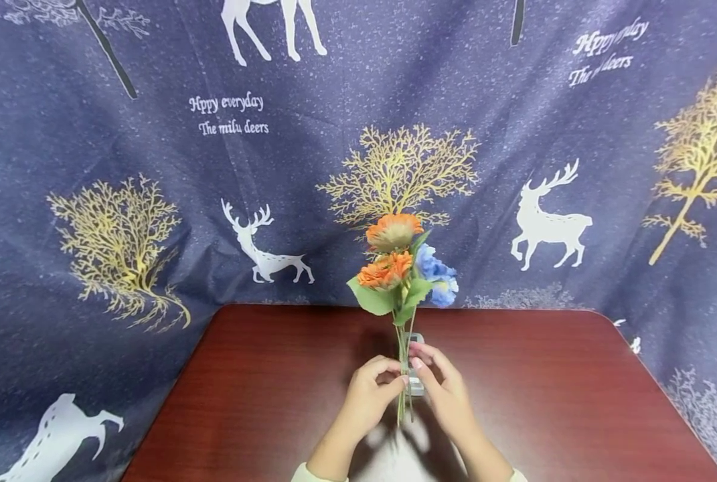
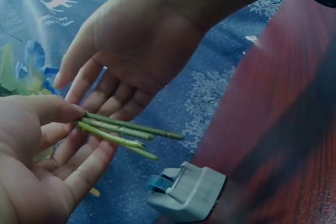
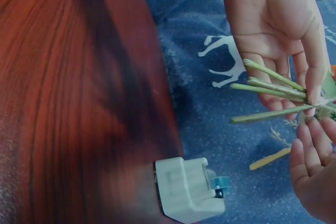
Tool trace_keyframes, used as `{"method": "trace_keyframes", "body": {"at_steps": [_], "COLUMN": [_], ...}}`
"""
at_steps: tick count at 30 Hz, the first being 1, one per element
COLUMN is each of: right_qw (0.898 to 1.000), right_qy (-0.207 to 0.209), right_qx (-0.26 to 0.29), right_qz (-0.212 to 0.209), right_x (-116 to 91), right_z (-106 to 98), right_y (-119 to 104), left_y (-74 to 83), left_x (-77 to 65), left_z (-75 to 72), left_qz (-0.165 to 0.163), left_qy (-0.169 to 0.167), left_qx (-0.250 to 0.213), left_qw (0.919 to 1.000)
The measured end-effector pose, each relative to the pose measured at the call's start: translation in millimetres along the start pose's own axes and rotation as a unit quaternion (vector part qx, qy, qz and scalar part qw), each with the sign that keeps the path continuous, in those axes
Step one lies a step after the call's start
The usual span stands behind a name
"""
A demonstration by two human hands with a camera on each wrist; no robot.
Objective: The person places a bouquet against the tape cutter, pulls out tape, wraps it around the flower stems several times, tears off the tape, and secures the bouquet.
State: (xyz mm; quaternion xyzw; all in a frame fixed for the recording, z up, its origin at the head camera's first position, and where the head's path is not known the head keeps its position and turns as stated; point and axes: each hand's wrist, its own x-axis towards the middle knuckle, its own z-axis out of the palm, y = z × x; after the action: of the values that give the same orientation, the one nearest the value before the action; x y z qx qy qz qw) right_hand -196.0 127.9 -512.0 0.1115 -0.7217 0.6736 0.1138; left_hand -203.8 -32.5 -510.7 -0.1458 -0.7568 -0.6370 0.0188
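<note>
A bunch of artificial flowers stands upright over the table, with two orange blooms (image 1: 388,268) and a blue bloom (image 1: 435,274) above green leaves (image 1: 375,299). My left hand (image 1: 367,395) pinches the green stems (image 2: 126,129) between thumb and fingers, their cut ends poking out below the grip. On the other side of the stems is my right hand (image 1: 448,391), its fingers loosely bent and the thumb near the stems. A thin whitish strip shows at the stems in the right wrist view; whether the right fingertips touch it is unclear. Behind the stems sits a grey tape dispenser (image 2: 189,192) with a blue roll.
The dispenser rests on the reddish-brown wooden table (image 1: 262,402). A dark blue cloth (image 1: 298,154) printed with white deer and golden trees hangs behind and around the table.
</note>
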Motion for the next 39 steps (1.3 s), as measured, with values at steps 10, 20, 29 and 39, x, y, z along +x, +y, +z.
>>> {"method": "trace_keyframes", "body": {"at_steps": [10, 20, 29, 39], "right_qw": [0.998, 0.996, 0.992, 0.979], "right_qy": [0.020, 0.053, 0.090, 0.077], "right_qx": [0.048, -0.003, 0.034, 0.093], "right_qz": [0.026, 0.072, 0.084, 0.167], "right_x": [5.9, 10.6, 12.5, 4.1], "right_z": [-6.8, -18.2, -32.7, -53.2], "right_y": [-4.2, -5.7, -0.9, 21.6], "left_y": [2.9, 2.0, -2.1, -15.4], "left_x": [-6.5, -7.8, -8.3, -6.3], "left_z": [3.0, 6.2, 9.4, 10.8], "left_qz": [0.033, -0.002, -0.078, -0.077], "left_qy": [-0.075, -0.109, -0.118, -0.118], "left_qx": [0.057, 0.010, -0.061, 0.045], "left_qw": [0.9950, 0.9940, 0.9880, 0.9890]}}
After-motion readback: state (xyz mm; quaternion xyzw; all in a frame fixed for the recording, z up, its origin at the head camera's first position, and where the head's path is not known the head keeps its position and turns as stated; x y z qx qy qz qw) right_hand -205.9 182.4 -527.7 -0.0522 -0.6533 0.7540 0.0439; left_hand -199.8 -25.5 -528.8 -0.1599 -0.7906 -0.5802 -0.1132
